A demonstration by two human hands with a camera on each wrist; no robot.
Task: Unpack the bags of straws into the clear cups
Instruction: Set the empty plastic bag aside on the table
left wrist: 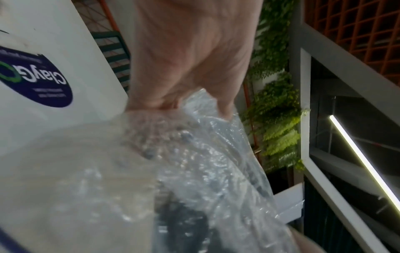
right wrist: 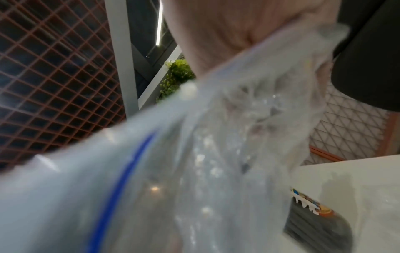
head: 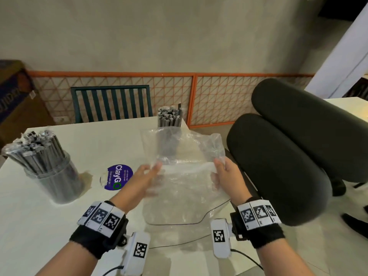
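Above the near right part of the white counter [head: 59,226], two hands hold one empty clear plastic bag [head: 185,188] between them. The left hand [head: 144,179] has the bag's left edge, its fingers reaching forward with the film caught between thumb and fingers; in the left wrist view the thumb and fingers [left wrist: 225,109] close onto the crinkled plastic [left wrist: 205,162]. The right hand [head: 227,177] has its fingers curled round the bag's upper right corner, and the right wrist view shows film [right wrist: 216,154] bunched under the palm, with a blue strip running along the plastic. The bag hangs slack and wrinkled, its far end lifted and its near end sagging toward the counter edge. Two clear cups of straws stand on the counter. Beyond the bag, partly seen through it, one cup [head: 169,140] is packed with upright grey straws [head: 169,114]. Well to the left of the bag stands the second cup [head: 57,180], also full of grey straws [head: 33,144] that lean left. Just left of the bag, one round blue sticker [head: 117,177] lies flat on the counter. To the right of the bag sits one black office chair [head: 288,156], and behind the counter one dark green slatted chair [head: 111,103].
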